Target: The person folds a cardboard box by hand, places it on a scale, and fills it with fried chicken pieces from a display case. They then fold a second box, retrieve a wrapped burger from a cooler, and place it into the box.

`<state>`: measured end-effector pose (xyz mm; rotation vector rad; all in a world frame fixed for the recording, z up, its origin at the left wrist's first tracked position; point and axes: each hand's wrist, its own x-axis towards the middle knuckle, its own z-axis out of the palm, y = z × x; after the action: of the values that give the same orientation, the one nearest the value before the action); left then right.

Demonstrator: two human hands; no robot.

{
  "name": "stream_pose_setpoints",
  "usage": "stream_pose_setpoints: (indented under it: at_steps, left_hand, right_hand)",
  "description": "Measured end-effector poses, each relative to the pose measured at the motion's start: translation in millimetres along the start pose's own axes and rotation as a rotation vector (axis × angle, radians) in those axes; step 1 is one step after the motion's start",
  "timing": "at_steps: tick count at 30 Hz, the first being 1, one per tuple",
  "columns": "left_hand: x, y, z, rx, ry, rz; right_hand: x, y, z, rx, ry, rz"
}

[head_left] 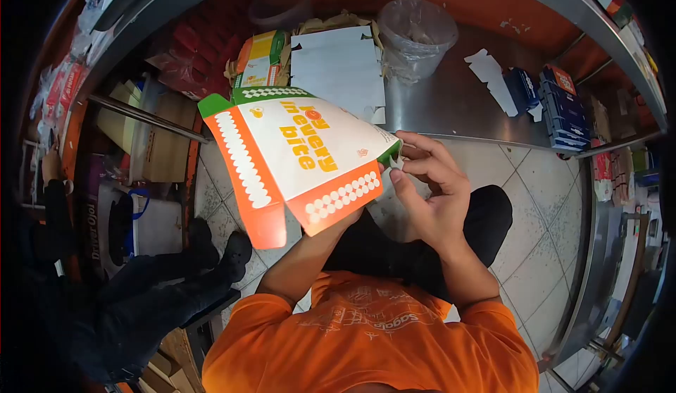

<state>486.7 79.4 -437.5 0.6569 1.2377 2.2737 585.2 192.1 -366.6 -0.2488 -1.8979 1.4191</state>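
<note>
A partly folded cardboard food box (282,143), white with orange and green sides and yellow lettering, is held tilted in front of me. Two of its orange side panels spread outward at the front and left. My left hand (352,218) reaches under the box and holds it from below; its fingers are hidden by the cardboard. At the box's right corner my right hand (436,189) pinches a small green-and-white corner flap (396,159) between thumb and fingers.
On the steel counter (458,111) are a stack of flat white cardboard (338,62), printed orange-and-green boxes (260,58), a clear plastic bucket (417,34), a torn white sheet (491,82) and blue packs (563,108). A co-worker's legs (162,287) are at the left, near shelving.
</note>
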Motion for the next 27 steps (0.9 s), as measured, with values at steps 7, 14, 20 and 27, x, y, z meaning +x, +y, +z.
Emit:
stream_pose_setpoints:
  at_steps: [7,14,20,27]
  left_hand:
    - [-7,-29,-20,-0.114,0.031,0.045]
    - [-14,-34,-26,-0.166,0.145,-0.051]
    - [-22,-14,-10,0.924,-0.017,0.450]
    - [-25,-22,1,0.615,-0.195,0.284]
  right_hand:
    - [-2,0,1,0.090,-0.013,0.081]
    - [-5,-2,8,0.034,0.068,0.053]
    - [-2,-4,2,-0.047,-0.062,0.016]
    - [-5,14,6,0.083,0.054,0.181]
